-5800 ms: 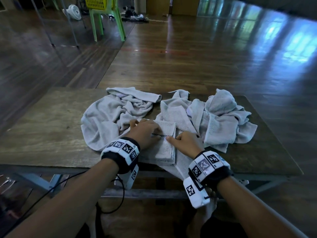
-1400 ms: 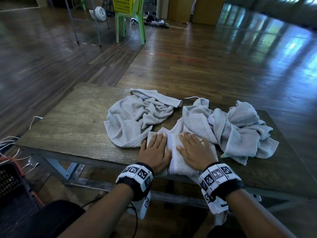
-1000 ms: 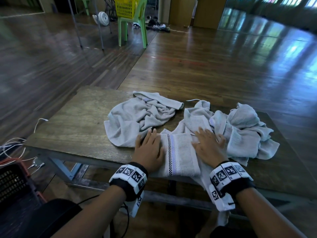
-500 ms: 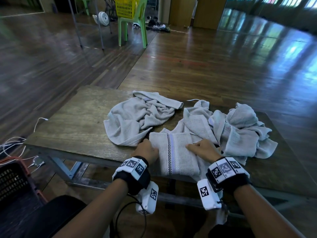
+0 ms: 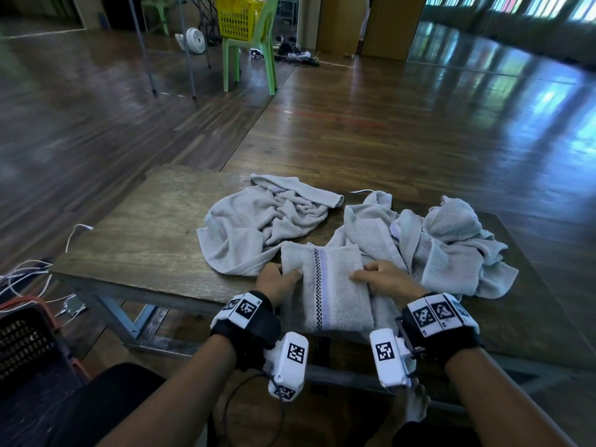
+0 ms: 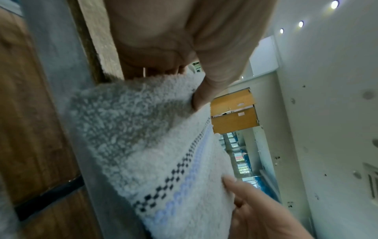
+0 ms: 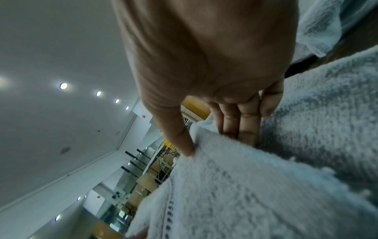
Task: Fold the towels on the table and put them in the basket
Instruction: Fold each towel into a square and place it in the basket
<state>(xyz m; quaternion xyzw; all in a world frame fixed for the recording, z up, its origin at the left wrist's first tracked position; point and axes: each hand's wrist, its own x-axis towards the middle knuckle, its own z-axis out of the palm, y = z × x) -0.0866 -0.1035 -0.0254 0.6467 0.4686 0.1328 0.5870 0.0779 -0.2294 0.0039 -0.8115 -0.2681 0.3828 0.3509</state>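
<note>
A folded grey towel [image 5: 325, 285] with a checked and lilac stripe lies at the near edge of the wooden table [image 5: 145, 233], its near end hanging past the edge. My left hand [image 5: 279, 280] grips its left side, thumb on top, also clear in the left wrist view of the towel [image 6: 155, 145]. My right hand [image 5: 383, 280] grips its right side, thumb on top and fingers under the towel [image 7: 235, 186]. A crumpled towel [image 5: 258, 227] lies behind on the left. More crumpled towels [image 5: 435, 250] are heaped on the right. A dark basket [image 5: 25, 343] stands on the floor at the lower left.
White and orange cables [image 5: 29, 279] trail on the floor by the table's left end. A green plastic chair [image 5: 251, 56] carrying a yellow basket [image 5: 237, 16] stands far back, with a small fan [image 5: 195, 40] beside it. Open wooden floor lies beyond the table.
Both hands went from pressing flat on the folded towel to curling round its two sides. The towel has slid a little toward me, over the table's near edge.
</note>
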